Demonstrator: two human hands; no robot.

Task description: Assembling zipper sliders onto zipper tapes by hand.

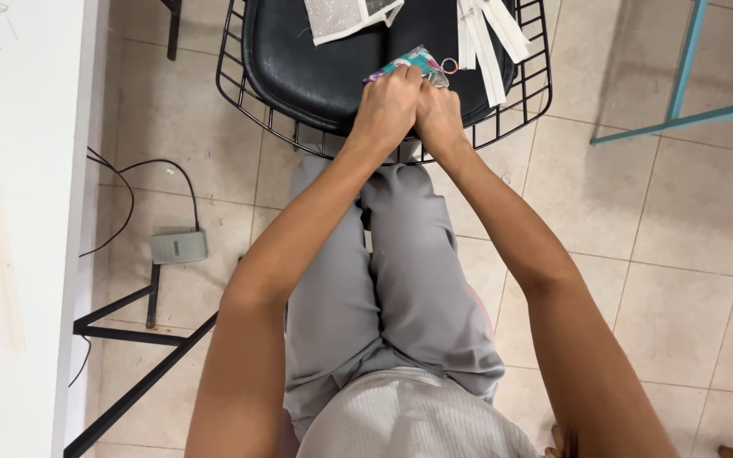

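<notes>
A pale ribbed knit top [413,416] sits closest below the lens, and past it grey smooth trousers [383,288] cover both legs running up toward the chair. From either side of the lap two bare forearms stretch forward and converge, elbows wide, wrists nearly meeting.

The left hand [386,106] is curled knuckles-up, fingers folded down over the edge of a small piece of printed fabric [413,61] — teal with pink and white patches, soft and crumpled. The right hand [439,114] presses against the left, thumb side to thumb side, its fingers also tucked over the same cloth. Both hands are closed on the fabric, pinching it between them; the fingertips themselves are hidden under the knuckles.

The fabric rests on the black padded seat [299,59], just beyond the knuckles, at the near edge of the cushion. The cushion looks like smooth, slightly glossy leatherette, set in a black wire chair frame [248,93] of thin curved rods. Just beside the right hand's fingers lies a small thin ring [450,65], orange-tinted. Farther off past the grip lie flat white strips [485,38] fanned together, and to the left of them a white, finely dotted mesh piece [341,17].

Well left of the hands, on beige floor tiles [638,212], a grey foot pedal [179,247] trails a black cable [154,170] beside a white tabletop [19,212].
</notes>
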